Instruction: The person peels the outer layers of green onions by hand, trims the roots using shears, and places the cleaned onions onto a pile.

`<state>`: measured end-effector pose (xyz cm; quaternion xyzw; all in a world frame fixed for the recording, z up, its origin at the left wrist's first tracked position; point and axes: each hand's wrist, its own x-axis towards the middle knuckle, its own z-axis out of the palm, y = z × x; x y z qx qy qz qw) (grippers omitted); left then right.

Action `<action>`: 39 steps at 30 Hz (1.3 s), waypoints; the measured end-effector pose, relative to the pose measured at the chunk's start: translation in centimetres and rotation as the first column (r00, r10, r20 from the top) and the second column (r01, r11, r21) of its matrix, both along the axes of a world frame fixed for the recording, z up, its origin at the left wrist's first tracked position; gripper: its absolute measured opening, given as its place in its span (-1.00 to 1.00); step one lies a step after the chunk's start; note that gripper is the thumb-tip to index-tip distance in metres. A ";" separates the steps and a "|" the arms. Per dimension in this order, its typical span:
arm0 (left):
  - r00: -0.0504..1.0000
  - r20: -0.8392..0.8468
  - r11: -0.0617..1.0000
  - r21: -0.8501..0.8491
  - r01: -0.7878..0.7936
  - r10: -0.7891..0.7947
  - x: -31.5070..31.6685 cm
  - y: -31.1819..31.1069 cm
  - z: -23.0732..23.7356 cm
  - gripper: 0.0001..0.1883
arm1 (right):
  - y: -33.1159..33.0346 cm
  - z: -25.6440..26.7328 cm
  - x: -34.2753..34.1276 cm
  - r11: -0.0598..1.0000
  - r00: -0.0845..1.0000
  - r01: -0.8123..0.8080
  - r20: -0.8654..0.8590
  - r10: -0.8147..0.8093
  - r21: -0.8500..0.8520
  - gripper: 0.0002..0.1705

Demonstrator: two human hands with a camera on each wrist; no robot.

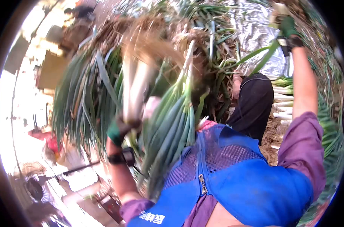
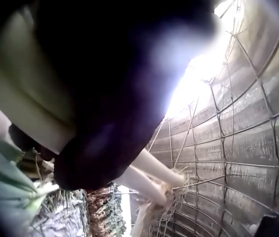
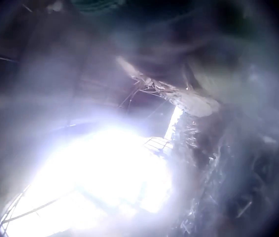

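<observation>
My left hand [image 1: 121, 130], in a dark glove with green, grips the white stalks of long green onions [image 1: 134, 87]. Their shaggy root ends point up and are blurred. In the left wrist view the dark glove [image 2: 100, 133] wraps the stalks, and two white stalks [image 2: 149, 180] with roots stick out beyond it. At the top right, my right hand [image 1: 288, 27], in a green glove, holds a pale green onion stalk [image 1: 281, 10]; long green leaves [image 1: 265, 56] trail below it. The right wrist view is hazy, with a pale piece [image 3: 196, 102] near the glove.
A big heap of green onions [image 1: 85, 94] hangs leaves-down at the left, roots [image 1: 115, 32] on top. Crinkled silver sheeting [image 1: 251, 26] lies ahead. White-stalked green onions [image 1: 283, 100] lie in a row beside my dark-trousered knee [image 1: 255, 102]. A fan [image 1: 35, 187] stands at the lower left.
</observation>
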<state>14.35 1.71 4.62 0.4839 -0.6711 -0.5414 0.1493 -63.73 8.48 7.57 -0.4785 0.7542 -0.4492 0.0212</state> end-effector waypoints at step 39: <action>0.840 -0.320 0.643 -0.542 -0.541 0.438 9.7 -11.6 28.4 -0.57 | 9.8 -13.0 -9.4 0.976 0.966 0.115 -0.252 -0.065 0.185 -0.64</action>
